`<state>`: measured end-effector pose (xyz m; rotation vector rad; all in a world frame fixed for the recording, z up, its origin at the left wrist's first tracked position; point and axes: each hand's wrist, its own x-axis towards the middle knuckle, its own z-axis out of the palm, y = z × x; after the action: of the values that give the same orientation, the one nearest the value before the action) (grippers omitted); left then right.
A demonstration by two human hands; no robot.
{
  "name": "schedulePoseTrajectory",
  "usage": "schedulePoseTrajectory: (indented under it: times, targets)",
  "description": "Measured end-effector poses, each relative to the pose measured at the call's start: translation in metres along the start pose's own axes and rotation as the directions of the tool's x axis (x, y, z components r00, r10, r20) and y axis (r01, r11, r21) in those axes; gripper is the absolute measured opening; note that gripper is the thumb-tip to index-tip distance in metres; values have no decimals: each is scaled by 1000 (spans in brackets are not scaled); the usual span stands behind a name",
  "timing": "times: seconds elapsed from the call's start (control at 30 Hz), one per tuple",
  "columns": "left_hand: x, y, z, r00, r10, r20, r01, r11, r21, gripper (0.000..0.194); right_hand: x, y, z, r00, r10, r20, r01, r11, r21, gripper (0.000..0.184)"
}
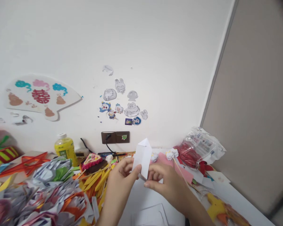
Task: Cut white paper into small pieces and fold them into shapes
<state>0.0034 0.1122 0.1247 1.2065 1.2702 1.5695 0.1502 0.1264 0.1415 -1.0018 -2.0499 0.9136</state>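
A folded white paper piece (142,157) with a pointed top stands upright between both my hands above the desk. My left hand (122,177) pinches its lower left edge with thumb and fingers. My right hand (166,182) is closed on its lower right corner. More white paper sheets (151,215) lie flat on the desk just below my hands.
A heap of folded coloured paper pieces (44,194) fills the left. Yellow paper strips (96,180), a yellow drink bottle (64,150), a small cake-shaped object (92,160), a clear bag with red contents (195,150) and a wall socket (115,137) surround the hands.
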Motion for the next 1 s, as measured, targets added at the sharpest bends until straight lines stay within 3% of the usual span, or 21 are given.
schedulePoseTrajectory:
  times: [0.37, 0.47, 0.6, 0.83, 1.0]
  targets:
    - [1, 0, 2, 999, 37, 19, -38, 999, 30, 23, 1, 0, -1, 999, 22, -46, -22, 1000, 7, 8]
    - [-1, 3, 3, 998, 41, 41, -42, 999, 25, 20, 2, 0, 0, 998, 16, -64, -11, 996, 92, 6]
    - [-6, 10, 3, 994, -24, 105, 30, 998, -54, 18, 5, 5, 1, 997, 23, -68, -4, 965, 262, 15]
    - [-8, 11, 1, 966, -122, 227, 154, 980, -129, 24, 8, 13, 2, 997, 44, -63, -22, 951, 308, 25]
    - [-8, 12, 1, 966, -127, 223, 164, 974, -158, 25, 8, 10, 3, 997, 29, -75, -3, 944, 330, 24]
